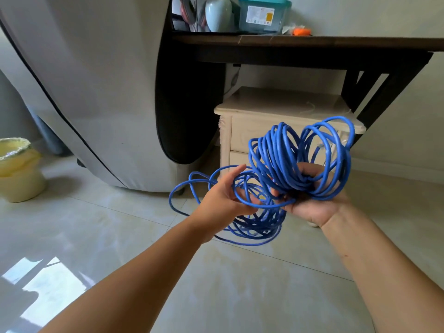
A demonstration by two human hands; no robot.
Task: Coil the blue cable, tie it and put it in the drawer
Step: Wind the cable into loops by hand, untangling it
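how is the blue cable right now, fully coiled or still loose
Partly coiled. The right hand grips a bundle of blue cable loops, while loose loops hang below the left hand. No tie shows.
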